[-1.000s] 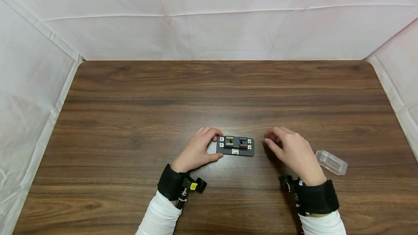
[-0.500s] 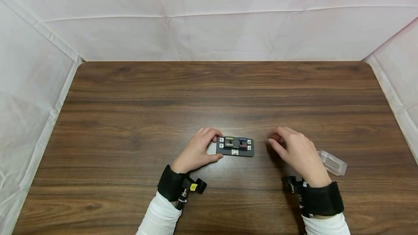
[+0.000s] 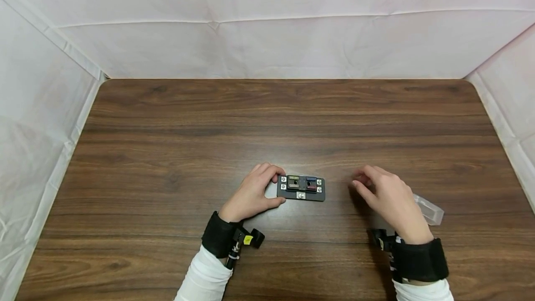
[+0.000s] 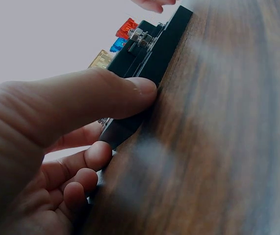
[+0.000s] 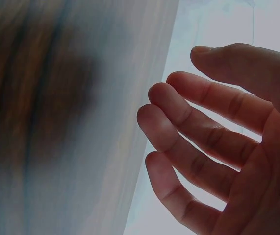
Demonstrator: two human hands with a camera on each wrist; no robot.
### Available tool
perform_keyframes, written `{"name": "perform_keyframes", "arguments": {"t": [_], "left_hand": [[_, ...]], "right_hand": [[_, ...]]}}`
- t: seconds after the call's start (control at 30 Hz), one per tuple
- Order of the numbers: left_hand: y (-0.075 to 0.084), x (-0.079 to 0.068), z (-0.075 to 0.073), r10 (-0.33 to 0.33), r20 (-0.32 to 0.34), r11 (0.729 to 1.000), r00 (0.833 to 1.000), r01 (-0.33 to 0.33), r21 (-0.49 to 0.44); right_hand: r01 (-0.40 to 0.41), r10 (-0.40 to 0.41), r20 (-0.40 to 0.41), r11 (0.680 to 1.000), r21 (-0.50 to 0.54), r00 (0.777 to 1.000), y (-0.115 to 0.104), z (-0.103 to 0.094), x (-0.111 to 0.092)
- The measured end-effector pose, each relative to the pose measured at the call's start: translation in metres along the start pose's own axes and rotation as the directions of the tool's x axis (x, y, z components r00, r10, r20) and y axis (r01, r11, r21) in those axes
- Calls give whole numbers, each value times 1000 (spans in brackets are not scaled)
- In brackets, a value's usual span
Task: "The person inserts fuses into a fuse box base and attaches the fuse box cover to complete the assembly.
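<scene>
A black fuse block (image 3: 302,188) lies flat on the table, with metal screw terminals and small coloured blade fuses. My left hand (image 3: 251,194) grips its left end, thumb along the near edge and fingers at the far edge. In the left wrist view, a red fuse (image 4: 127,28), a blue fuse (image 4: 118,45) and a tan fuse (image 4: 101,59) stick up from the block. Off to the right, my right hand (image 3: 390,201) hovers with loosely bent fingers and nothing in them. Behind it, a clear plastic cover (image 3: 433,211) is partly hidden by that hand.
The brown wooden table (image 3: 188,124) has white cloth (image 3: 267,45) hanging along its back and both sides. Each wrist wears a black strap with a small camera.
My right hand has drawn away from the fuse block, rightward and slightly nearer, covering more of the clear cover. The left hand and the fuse block have stayed put.
</scene>
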State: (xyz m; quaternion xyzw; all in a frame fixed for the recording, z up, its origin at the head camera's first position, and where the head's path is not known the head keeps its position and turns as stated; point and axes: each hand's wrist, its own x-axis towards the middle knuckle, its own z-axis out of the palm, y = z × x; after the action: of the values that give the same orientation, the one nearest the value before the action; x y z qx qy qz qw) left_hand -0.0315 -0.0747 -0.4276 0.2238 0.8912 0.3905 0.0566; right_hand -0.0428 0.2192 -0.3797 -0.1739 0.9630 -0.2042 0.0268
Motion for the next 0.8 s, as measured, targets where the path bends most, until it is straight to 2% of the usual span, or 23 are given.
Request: {"name": "perform_keyframes", "arguments": {"t": [0.8], "left_hand": [[-1, 0, 1, 4, -2, 1000, 1000, -4, 3]], "right_hand": [[-30, 30, -11, 1000, -2, 1000, 16, -6, -20]]}}
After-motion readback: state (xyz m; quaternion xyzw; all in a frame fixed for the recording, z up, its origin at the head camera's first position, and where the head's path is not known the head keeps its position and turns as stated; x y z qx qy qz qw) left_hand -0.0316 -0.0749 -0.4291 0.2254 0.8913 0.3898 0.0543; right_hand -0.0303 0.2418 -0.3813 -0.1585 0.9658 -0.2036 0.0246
